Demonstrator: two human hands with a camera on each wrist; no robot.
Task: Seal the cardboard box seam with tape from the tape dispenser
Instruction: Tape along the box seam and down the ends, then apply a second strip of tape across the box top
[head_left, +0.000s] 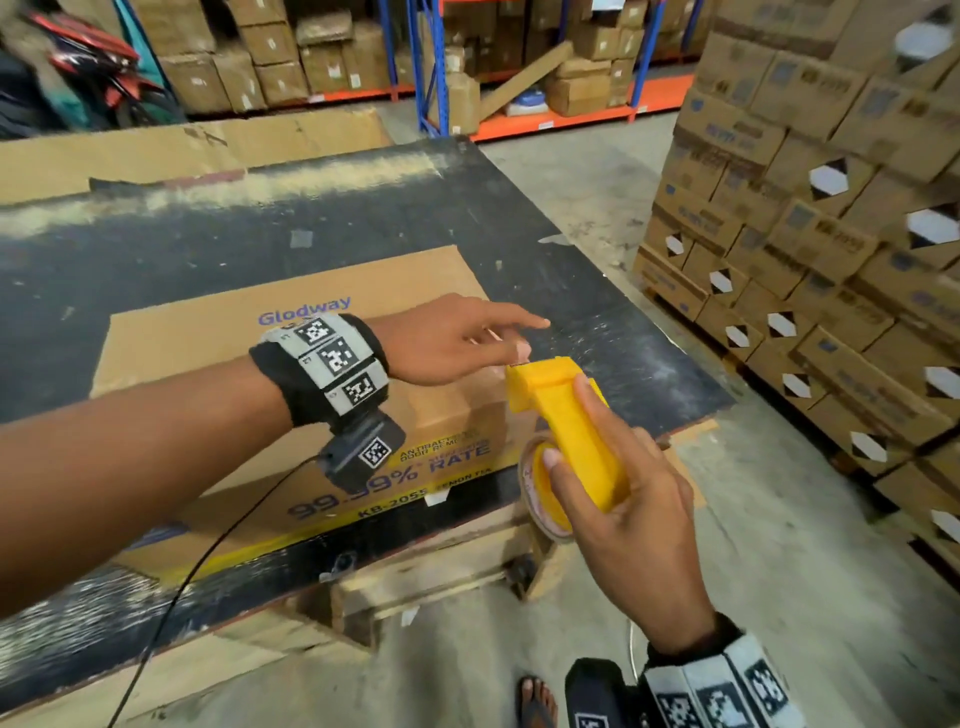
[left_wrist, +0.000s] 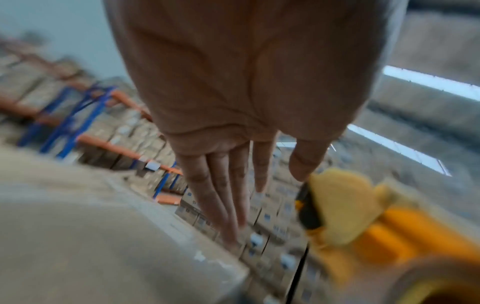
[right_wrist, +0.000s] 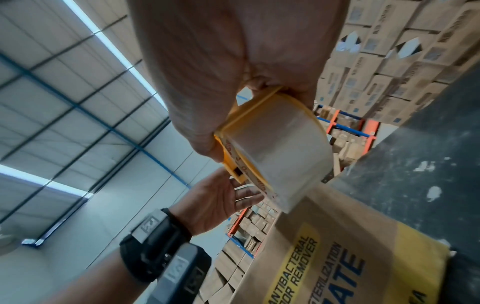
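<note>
A brown cardboard box (head_left: 291, 358) printed "Glodway" lies on the dark worktable (head_left: 260, 234); its printed side shows in the right wrist view as the box (right_wrist: 337, 246). My right hand (head_left: 618, 483) grips the yellow tape dispenser (head_left: 566, 415) by its handle, off the box's right end, its clear tape roll (right_wrist: 278, 152) underneath. My left hand (head_left: 457, 343) hovers over the box's right end with fingers straight, their tips close to the dispenser's head. In the left wrist view the left hand (left_wrist: 233, 144) is spread flat, the dispenser (left_wrist: 363, 216) blurred beside it.
Stacked cartons on a pallet (head_left: 810, 249) stand close on the right. Blue and orange racking (head_left: 519, 78) with boxes fills the back. A flat cardboard sheet (head_left: 208, 145) leans behind the table. The concrete floor (head_left: 779, 597) lies beyond the table's right edge, my sandalled foot (head_left: 535, 701) on it.
</note>
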